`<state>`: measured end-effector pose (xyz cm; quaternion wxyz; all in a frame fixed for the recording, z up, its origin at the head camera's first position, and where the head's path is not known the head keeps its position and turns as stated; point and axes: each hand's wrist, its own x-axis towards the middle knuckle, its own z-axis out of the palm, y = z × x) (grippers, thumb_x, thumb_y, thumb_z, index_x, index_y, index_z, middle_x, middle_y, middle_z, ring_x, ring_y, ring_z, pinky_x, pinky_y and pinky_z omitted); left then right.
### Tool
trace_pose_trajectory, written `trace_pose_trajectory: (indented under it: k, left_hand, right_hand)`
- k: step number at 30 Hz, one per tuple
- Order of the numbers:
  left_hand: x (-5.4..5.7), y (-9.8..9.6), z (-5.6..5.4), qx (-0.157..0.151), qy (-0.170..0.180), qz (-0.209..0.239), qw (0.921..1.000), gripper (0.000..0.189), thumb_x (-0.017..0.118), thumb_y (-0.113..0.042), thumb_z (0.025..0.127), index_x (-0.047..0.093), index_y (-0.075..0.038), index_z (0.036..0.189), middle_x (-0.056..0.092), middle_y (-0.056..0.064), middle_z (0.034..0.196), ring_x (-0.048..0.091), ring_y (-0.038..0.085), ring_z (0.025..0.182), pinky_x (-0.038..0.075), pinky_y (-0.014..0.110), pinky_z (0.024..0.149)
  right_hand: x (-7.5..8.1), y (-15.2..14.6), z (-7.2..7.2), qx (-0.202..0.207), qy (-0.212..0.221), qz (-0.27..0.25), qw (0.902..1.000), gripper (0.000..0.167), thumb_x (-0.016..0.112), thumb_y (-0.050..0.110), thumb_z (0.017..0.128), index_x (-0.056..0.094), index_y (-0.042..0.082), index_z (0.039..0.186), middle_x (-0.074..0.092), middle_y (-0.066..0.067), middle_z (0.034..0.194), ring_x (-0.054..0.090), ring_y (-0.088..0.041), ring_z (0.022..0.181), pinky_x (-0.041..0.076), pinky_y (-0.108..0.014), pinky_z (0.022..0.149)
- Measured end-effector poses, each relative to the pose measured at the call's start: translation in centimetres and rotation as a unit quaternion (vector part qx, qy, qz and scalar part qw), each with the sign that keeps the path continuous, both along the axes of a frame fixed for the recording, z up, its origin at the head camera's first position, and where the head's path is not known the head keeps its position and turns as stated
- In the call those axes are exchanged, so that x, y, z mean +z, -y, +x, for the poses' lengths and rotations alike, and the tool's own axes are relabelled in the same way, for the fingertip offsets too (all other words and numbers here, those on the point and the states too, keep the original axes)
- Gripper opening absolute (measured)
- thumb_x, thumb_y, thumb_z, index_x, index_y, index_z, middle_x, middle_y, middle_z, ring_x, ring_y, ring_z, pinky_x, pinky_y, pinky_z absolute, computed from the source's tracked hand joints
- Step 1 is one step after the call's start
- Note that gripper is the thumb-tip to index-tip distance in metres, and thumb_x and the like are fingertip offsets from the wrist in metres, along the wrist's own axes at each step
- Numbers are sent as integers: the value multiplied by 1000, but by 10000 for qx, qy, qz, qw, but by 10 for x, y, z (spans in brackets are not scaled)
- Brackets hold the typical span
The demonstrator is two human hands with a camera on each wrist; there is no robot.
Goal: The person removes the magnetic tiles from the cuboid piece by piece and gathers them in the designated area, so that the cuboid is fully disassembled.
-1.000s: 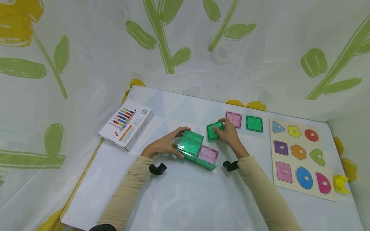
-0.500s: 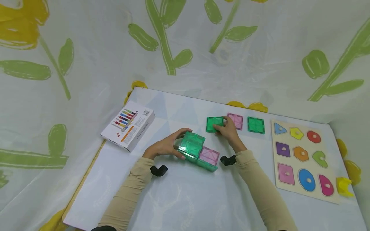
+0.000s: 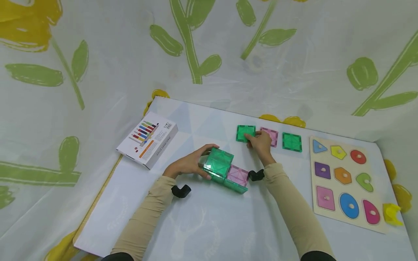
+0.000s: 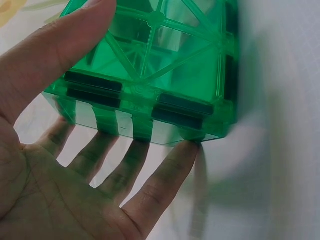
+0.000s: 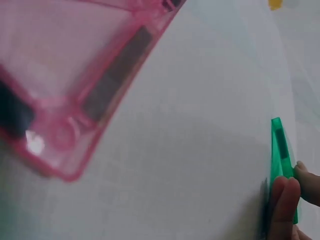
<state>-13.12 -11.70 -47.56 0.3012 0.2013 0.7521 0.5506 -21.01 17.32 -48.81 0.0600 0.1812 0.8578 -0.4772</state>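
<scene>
My left hand (image 3: 187,166) grips the side of a see-through green cube of magnetic tiles (image 3: 219,162), thumb on one face and fingertips on another. In the left wrist view, dark magnets line the edges of the cube (image 4: 165,70). Joined to its right is a lower part topped with a pink magnetic tile (image 3: 237,175). Toward the back, my right hand (image 3: 262,145) pinches a green magnetic tile (image 3: 245,131) at its right side. That tile (image 5: 282,147) appears nearly edge-on in the right wrist view, between thumb and fingers.
Right of the pinched tile are a pink tile (image 3: 273,137), partly behind my hand, and another green tile (image 3: 292,142). A knobbed shape puzzle board (image 3: 334,194) occupies the right, near a yellow piece (image 3: 392,214). A white abacus box (image 3: 147,139) lies at the left.
My right hand has carried its green tile toward the back, away from the cube, and the tile has turned flatter beside the pink one. My left hand keeps its hold on the cube.
</scene>
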Motion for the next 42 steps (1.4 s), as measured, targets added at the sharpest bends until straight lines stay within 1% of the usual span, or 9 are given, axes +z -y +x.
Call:
trace_pose_trajectory:
  k: [5,7,11,14,17,23,30,36,42]
  left_hand:
    - [-1,0,0,11,-4,-14,10000,108,91,-4,67,31,-37,151,33,-1,161,23,28,155,33,57,120]
    - [-2,1,0,31,-16,-40,10000,108,91,-4,67,31,-38,151,33,-1,161,24,27,154,31,57,121]
    - [-3,1,1,47,-29,-53,10000,109,92,-5,67,31,-38,151,33,-1,161,23,27,154,29,58,122]
    - [-3,2,2,57,-42,-46,10000,109,92,-5,67,31,-38,151,33,0,162,23,28,155,27,59,122]
    - [-2,1,3,77,-42,-47,10000,108,91,-5,67,31,-37,151,33,0,162,23,28,155,25,59,123]
    - [-1,1,3,88,-41,-48,9999,108,91,-5,67,32,-38,150,34,-1,161,23,27,154,25,58,123]
    - [-2,1,2,65,-26,-58,10000,108,91,-5,67,31,-38,151,34,0,161,23,27,155,25,59,123]
    - [-2,0,2,60,-1,-43,10000,108,91,-5,68,31,-37,152,33,0,162,22,28,155,28,58,122]
    - [-1,2,3,56,-81,-46,9999,108,92,-8,67,30,-35,152,33,2,163,23,31,155,25,61,123]
  right_hand:
    - [-4,-1,-2,-115,-240,-67,9996,61,75,33,91,54,-8,131,65,0,67,59,-3,45,50,-15,54]
    - [-5,-1,-1,-90,-354,3,9993,61,74,34,92,53,-9,130,66,-2,64,60,-6,45,52,-17,54]
    - [-7,0,0,5,-472,596,9971,64,71,41,93,53,-9,128,69,-15,84,63,-16,66,56,-30,75]
    - [-9,1,0,50,-428,861,9954,66,68,45,94,52,-9,129,64,-24,101,57,-27,86,52,-42,88]
    - [-11,2,-1,85,-385,925,9949,66,66,46,95,50,-8,129,62,-26,111,52,-31,95,51,-47,92]
    - [-11,2,-3,237,-297,1172,9924,66,63,47,96,50,-8,130,62,-27,122,55,-34,102,51,-50,95]
    - [-7,4,1,393,-408,1341,9893,62,61,43,99,49,-9,131,64,-28,115,57,-35,98,51,-49,92]
    - [-6,4,5,544,-598,1429,9864,56,57,38,102,51,-11,128,64,-22,77,60,-32,74,50,-42,75]
    - [-3,3,9,853,-421,1459,9847,54,52,35,103,47,-11,133,63,-24,95,58,-31,84,50,-42,77]
